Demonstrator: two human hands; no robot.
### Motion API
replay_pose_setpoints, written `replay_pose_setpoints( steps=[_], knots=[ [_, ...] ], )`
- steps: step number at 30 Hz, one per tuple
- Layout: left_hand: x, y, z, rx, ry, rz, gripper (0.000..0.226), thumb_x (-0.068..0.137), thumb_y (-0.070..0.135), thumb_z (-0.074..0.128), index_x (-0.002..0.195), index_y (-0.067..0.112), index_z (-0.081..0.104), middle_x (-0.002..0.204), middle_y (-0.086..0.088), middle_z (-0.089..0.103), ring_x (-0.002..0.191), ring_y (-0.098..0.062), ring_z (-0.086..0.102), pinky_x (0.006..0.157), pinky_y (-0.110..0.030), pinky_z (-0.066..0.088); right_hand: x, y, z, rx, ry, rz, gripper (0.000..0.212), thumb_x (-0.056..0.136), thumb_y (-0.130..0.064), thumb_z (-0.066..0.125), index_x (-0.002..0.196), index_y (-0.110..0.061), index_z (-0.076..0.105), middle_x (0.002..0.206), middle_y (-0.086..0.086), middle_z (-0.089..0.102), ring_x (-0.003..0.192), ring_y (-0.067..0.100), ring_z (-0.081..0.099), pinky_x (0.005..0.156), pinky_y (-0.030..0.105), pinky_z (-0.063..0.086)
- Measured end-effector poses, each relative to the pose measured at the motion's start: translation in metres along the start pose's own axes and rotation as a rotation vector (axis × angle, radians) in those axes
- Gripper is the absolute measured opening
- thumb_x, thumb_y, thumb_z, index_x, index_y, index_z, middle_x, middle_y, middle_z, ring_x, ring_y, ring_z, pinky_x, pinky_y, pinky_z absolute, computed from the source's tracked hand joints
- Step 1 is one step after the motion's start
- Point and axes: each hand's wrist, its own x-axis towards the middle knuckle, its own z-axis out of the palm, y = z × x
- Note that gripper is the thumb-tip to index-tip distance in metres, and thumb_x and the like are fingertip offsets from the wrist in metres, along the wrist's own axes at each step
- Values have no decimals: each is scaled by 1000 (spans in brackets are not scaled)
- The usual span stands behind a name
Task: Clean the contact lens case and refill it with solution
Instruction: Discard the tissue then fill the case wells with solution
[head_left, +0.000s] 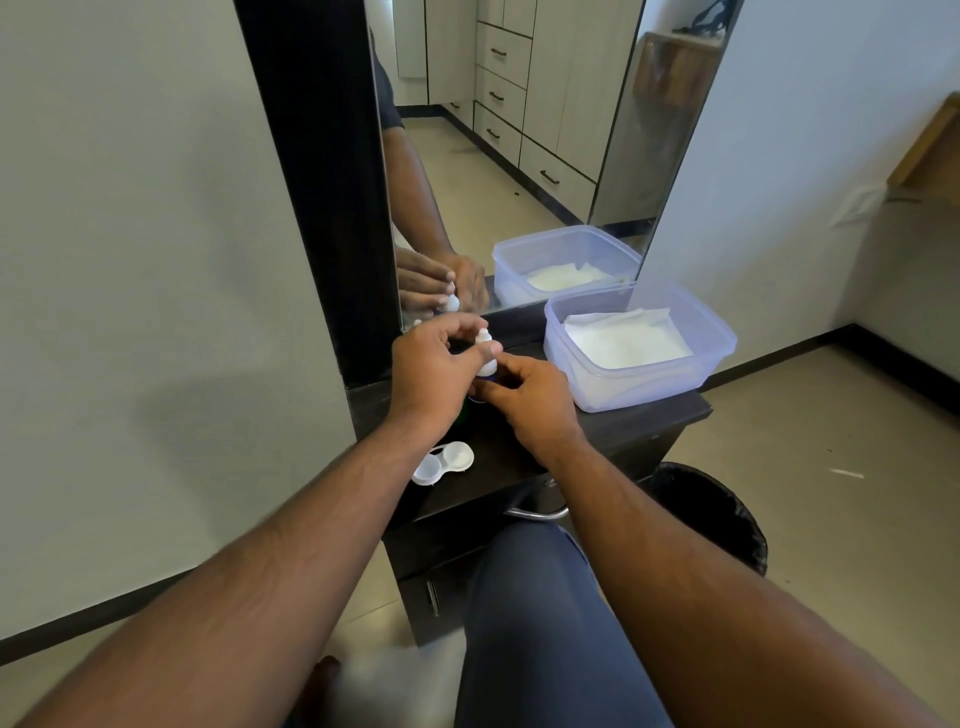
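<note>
- Both hands meet over the far-left part of the dark dresser top, at a small solution bottle.
- Left hand: fingers curled, thumb and fingertips pinching the bottle's white cap.
- Right hand: fingers curled round the lower body of the bottle, holding it upright; most of the bottle is hidden behind the two hands.
- Contact lens case: white, on the dresser top near the left edge, nearer than the bottle, just beside the left wrist; both wells look uncapped.
- Clear plastic tub on the right of the dresser top, folded white tissue inside.
- Mirror behind, touching the far edge of the top, reflects hands and tub.
- Black bin on the floor, right of the dresser.
</note>
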Motion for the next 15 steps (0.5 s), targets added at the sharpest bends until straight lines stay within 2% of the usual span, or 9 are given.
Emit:
replay_pose_setpoints(
  steps=[2, 5, 8, 11, 15],
  knots=[
    [5, 6, -2, -6, 73, 34, 17, 76, 19, 79, 90, 15, 72, 80, 8, 69, 75, -1, 63, 67, -11, 48, 0, 0, 0, -11, -6, 11, 35, 81, -24, 74, 115, -20, 68, 106, -7, 72, 98, 3, 64, 91, 23, 49],
    [15, 8, -10, 30, 107, 49, 15, 75, 17, 78, 89, 15, 71, 84, 9, 68, 80, -1, 63, 71, -12, 48, 1, 1, 0, -20, 15, 22, 37, 79, -25, 75, 114, -20, 68, 102, -7, 72, 94, 4, 64, 87, 21, 48],
    [16, -5, -21, 136, 4, -26, 16, 75, 9, 76, 88, 16, 71, 83, 5, 69, 79, -6, 64, 69, -15, 48, 0, 1, 0, 16, 69, 32, 33, 78, -23, 76, 111, -19, 69, 93, -9, 71, 86, 3, 64, 77, 12, 45],
    [12, -17, -26, 265, -107, -93, 17, 75, 6, 76, 88, 16, 69, 84, 1, 69, 80, -10, 65, 68, -18, 49, 0, 0, 0, 31, 92, 33, 36, 79, -23, 76, 114, -19, 67, 93, -13, 68, 87, -2, 62, 76, 8, 43],
    [12, -25, -27, 388, -194, -142, 19, 73, 9, 79, 85, 18, 68, 81, 3, 68, 79, -12, 65, 73, -34, 57, -1, 1, 0, 25, 89, 19, 37, 80, -23, 75, 115, -20, 67, 90, -19, 64, 84, -8, 60, 71, 3, 41]
  ],
)
